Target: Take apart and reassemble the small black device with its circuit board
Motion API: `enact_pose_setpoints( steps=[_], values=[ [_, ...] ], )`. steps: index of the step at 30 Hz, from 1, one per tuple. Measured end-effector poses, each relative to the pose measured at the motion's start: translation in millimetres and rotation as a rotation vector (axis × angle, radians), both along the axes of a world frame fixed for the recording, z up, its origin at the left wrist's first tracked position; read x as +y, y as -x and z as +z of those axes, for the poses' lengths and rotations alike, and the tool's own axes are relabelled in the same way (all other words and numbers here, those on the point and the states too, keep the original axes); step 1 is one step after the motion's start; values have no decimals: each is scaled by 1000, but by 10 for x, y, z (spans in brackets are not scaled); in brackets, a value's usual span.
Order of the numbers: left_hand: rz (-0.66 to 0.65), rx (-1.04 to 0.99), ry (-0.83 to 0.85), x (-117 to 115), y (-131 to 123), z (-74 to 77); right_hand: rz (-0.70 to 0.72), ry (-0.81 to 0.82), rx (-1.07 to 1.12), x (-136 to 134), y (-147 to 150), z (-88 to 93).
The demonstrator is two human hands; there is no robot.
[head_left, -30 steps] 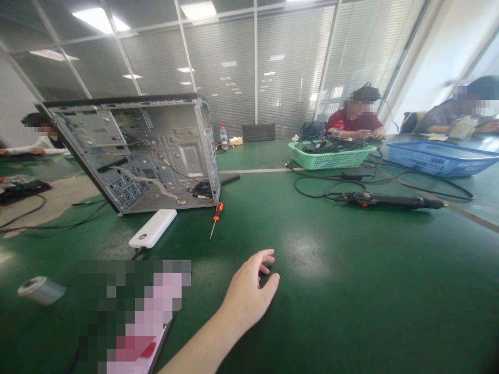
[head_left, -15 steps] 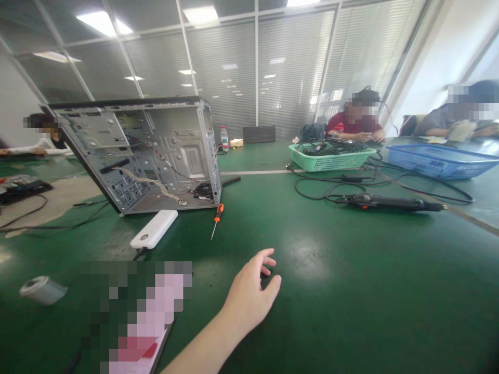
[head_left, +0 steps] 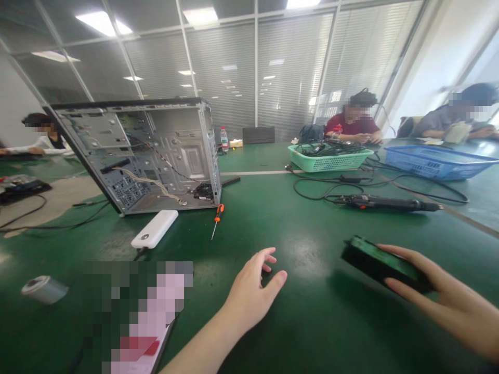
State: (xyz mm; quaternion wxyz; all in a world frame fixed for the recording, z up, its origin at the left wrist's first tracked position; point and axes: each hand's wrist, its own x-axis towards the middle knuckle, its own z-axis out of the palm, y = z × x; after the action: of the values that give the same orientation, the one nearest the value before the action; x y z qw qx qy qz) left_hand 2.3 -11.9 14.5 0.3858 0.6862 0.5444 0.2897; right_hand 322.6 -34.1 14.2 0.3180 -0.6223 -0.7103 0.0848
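You have a green surface (head_left: 307,322), glossy and scuffed. On its left stands an open computer case (head_left: 195,156). In front of the case lie a white power bank (head_left: 156,228) and an orange-handled screwdriver (head_left: 219,212); nearer you, a cylindrical roll (head_left: 47,291). To your right: a black power driver (head_left: 393,203), a green basket (head_left: 331,163) and a blue basket (head_left: 440,167).

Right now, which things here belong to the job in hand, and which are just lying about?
Job, judging by the hands:
dark boxy part, held in the right hand

Apparently lying about:
white power bank
plastic bottle
orange-handled screwdriver
blue basket
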Motion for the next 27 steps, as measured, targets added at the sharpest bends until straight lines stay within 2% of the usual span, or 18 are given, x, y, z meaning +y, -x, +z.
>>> enact_pose_setpoints(
  steps=[1, 3, 6, 8, 11, 15, 18, 21, 27],
  values=[
    [-6, 0, 1, -5, 2, 5, 81, 104, 22, 51, 185, 19],
    [-18, 1, -12, -12, 10, 3, 183, 165, 55, 106, 583, 49],
    [-52, -21, -62, -7, 28, -6, 264, 135, 103, 90, 1047, 42],
    [-102, -26, -109, 5, 34, -6, 309, 91, 102, 58, 1193, 8],
    [-160, -1, -186, 26, 27, -6, 385, -19, 54, 36, 1220, -57],
    [-168, -35, -323, 49, 19, -32, 498, -276, -30, 69, 1148, -131],
    [-147, -52, -372, 55, 30, -43, 494, -376, -66, 92, 1123, -154],
    [-128, -49, -377, 53, 41, -33, 474, -367, -85, 85, 1115, -144],
    [-107, 15, -313, 35, 38, -13, 436, -235, -18, 59, 1111, -128]
  ],
)
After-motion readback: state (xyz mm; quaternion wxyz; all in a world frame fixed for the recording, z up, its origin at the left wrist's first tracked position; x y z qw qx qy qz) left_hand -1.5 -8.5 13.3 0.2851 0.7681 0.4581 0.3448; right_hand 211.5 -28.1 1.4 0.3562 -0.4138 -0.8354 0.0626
